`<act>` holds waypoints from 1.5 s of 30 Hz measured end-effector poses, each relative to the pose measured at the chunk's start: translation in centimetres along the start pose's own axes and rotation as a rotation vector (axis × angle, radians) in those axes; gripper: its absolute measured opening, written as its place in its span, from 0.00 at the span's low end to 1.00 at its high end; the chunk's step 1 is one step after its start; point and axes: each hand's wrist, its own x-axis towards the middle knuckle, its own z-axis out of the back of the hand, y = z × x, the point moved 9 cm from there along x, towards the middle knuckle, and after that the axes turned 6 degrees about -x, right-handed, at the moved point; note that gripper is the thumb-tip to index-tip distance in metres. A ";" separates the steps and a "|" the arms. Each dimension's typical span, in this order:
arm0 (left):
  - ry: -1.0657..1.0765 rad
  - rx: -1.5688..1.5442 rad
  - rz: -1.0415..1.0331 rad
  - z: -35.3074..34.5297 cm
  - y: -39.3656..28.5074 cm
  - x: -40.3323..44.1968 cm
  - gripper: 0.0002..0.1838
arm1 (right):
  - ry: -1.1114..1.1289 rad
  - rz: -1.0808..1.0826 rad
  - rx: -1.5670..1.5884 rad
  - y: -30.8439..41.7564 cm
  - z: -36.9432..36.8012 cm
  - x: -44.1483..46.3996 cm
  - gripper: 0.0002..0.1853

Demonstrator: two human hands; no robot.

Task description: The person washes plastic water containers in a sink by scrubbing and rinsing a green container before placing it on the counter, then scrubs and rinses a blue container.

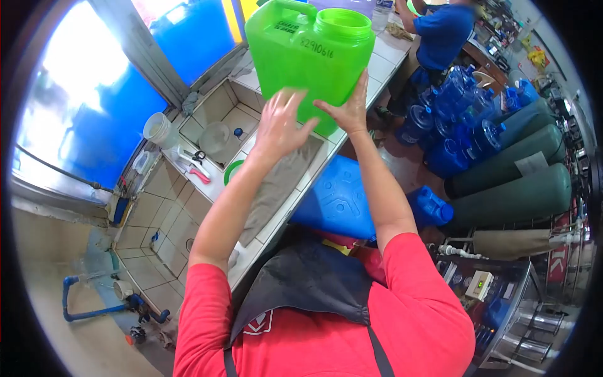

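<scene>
A bright green plastic jug (314, 60) with a wide uncapped neck and black handwriting stands on the white tiled counter. My right hand (352, 107) lies against its right side, thumb and fingers stretched apart. Slightly blurred, my left hand (281, 122) is in front of the jug with its fingers spread; whether it touches the plastic I cannot tell. Below my hands a grey-brown cloth (276, 188) covers part of the counter. A green ring-shaped piece (232, 169), partly hidden by my left forearm, rests beside the cloth.
Tiled basins (166, 213) lie to the left, with a white bucket (158, 129) and brushes (195, 166) by them. A blue container (336, 198) stands below the counter's right edge. Blue water bottles (455, 107) and green cylinders (515, 195) fill the right. A person in blue (440, 34) stands behind.
</scene>
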 end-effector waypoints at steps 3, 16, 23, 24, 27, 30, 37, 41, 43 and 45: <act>0.517 0.348 0.628 -2.8 10.0 -10.8 0.58 | 0.014 0.072 -0.020 0.3 0.5 0.2 0.76; 0.111 0.150 0.441 3.5 8.9 -15.7 0.68 | 0.604 -0.268 0.401 11.3 -14.1 -15.5 0.23; -0.168 0.002 0.279 5.7 7.2 -18.7 0.61 | -0.067 0.562 -0.130 22.7 0.4 2.7 0.16; -0.078 -0.017 0.298 4.0 7.9 -20.0 0.57 | -0.097 0.582 -0.386 23.2 2.3 5.1 0.16; 0.112 0.018 0.293 0.1 8.1 -22.9 0.52 | -0.259 0.568 -0.693 20.8 5.7 12.1 0.13; 0.276 0.054 0.262 -2.5 8.0 -25.1 0.48 | -0.101 0.300 -0.674 11.3 5.1 18.0 0.43; 0.350 0.210 0.227 -3.2 8.4 -26.1 0.41 | 0.436 0.028 -0.530 14.7 6.1 16.5 0.41; 0.357 0.251 0.218 -3.2 8.3 -26.2 0.40 | 0.019 0.332 -0.630 14.1 8.3 11.9 0.45; 0.342 0.287 0.222 -3.0 8.2 -26.0 0.39 | -0.045 0.420 -0.494 14.1 10.7 7.9 0.47; 0.363 0.278 0.201 -3.1 8.0 -25.9 0.39 | -0.111 0.395 -0.521 12.3 11.9 1.7 0.32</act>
